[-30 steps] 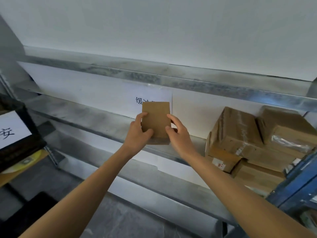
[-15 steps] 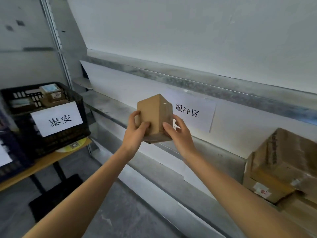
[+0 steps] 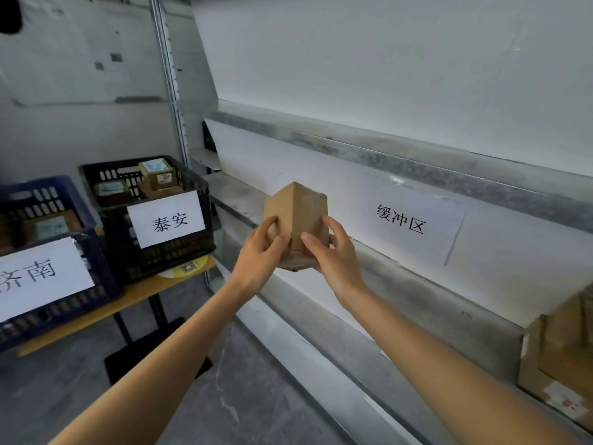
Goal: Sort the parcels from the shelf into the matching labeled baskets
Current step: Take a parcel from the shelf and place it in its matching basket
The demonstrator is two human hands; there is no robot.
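Observation:
I hold a small brown cardboard parcel (image 3: 296, 213) upright in front of the metal shelf (image 3: 417, 284), one corner edge facing me. My left hand (image 3: 260, 252) grips its left side and my right hand (image 3: 333, 252) its right side. To the left stands a black basket (image 3: 192, 248) with a white label reading 泰安, holding several small parcels (image 3: 157, 173). Beside it, at the far left, a blue basket (image 3: 99, 284) carries a label reading 济南. No label is visible on the held parcel.
Both baskets rest on a wooden table (image 3: 138, 293) with black legs. A paper sign 缓冲区 (image 3: 404, 220) is taped to the shelf's back. More cardboard boxes (image 3: 564, 364) sit on the shelf at the far right. Grey floor lies below.
The view has swung left, bringing both baskets into sight and the shelf boxes to the edge. The parcel has turned in my hands so a corner edge faces me.

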